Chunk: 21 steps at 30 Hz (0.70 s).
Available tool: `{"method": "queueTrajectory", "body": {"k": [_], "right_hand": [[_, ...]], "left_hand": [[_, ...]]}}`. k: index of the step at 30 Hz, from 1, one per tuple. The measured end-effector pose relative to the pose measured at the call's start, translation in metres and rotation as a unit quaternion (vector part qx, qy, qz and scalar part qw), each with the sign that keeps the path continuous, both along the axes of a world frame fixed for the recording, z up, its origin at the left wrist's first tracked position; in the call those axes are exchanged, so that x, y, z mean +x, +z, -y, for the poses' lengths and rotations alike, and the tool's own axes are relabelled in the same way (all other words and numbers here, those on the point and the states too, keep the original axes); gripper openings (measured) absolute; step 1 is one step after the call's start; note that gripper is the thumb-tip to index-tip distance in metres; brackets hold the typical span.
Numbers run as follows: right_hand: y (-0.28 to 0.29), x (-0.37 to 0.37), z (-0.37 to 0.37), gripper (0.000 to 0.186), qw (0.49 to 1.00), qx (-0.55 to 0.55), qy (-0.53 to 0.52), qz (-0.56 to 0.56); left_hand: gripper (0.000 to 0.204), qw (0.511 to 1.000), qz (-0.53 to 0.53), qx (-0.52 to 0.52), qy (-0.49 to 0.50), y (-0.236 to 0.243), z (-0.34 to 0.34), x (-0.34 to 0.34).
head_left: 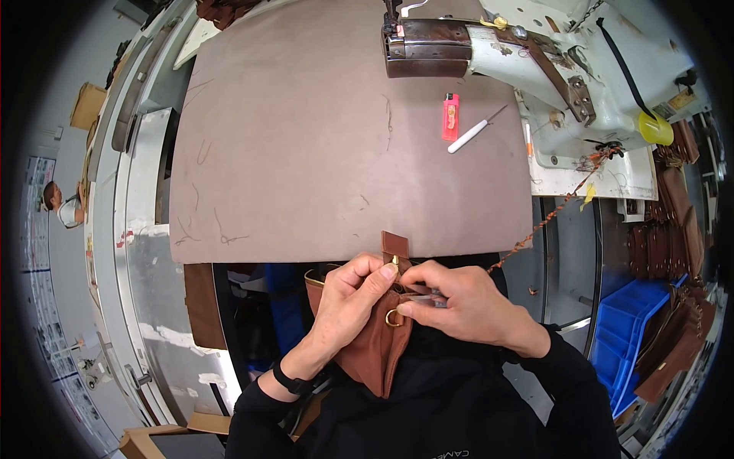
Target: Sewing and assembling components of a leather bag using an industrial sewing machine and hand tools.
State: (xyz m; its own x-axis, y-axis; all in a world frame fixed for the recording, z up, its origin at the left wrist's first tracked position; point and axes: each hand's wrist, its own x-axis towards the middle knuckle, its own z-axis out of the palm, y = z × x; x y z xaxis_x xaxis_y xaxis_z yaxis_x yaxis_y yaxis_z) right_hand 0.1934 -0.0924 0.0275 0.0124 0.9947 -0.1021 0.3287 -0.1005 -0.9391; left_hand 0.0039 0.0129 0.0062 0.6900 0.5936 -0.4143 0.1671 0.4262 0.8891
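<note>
A brown leather bag (365, 348) rests against my body at the table's near edge, its gold ring (394, 317) showing below my fingers. My left hand (355, 294) is closed, pinching the bag's upper edge beside a small gold fitting (395, 261). From that spot a brown leather tab (395, 244) sticks up over the table edge. Close against the bag, my right hand (466, 302) is closed around a small silver tool (428, 298) that looks like thread snips. Its tip is partly hidden by my fingers. Loose brown threads lie between the hands.
On the grey-brown tabletop (306, 130) lie a pink lighter (451, 117), a white-handled awl (468, 138) and thread scraps. A sewing machine arm (459, 50) stands at the far right. A twisted orange thread bundle (558, 210) hangs there, above blue bins (623, 329) with brown leather pieces.
</note>
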Motion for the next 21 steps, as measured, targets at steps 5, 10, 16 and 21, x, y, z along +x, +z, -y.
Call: {"method": "queueTrajectory", "body": {"k": [5, 10, 16, 21], "right_hand": [[-0.012, -0.010, -0.004, 0.017, 0.999, -0.042, 0.008, -0.014], [-0.012, 0.000, -0.010, 0.025, 0.899, -0.065, -0.277, -0.334], [-0.014, 0.018, -0.002, 0.020, 0.900, 0.003, -0.342, -0.271], [-0.018, -0.001, 0.006, 0.020, 0.942, -0.108, -0.240, -0.208]], "left_hand": [[0.020, 0.998, 0.018, 0.049, 0.035, 0.002, 0.004, 0.005], [0.021, 0.997, 0.029, 0.027, 0.071, 0.006, 0.004, -0.001], [0.024, 0.999, -0.043, 0.015, 0.022, 0.012, 0.000, -0.014], [0.025, 0.978, -0.137, 0.085, -0.130, 0.022, 0.000, -0.023]]}}
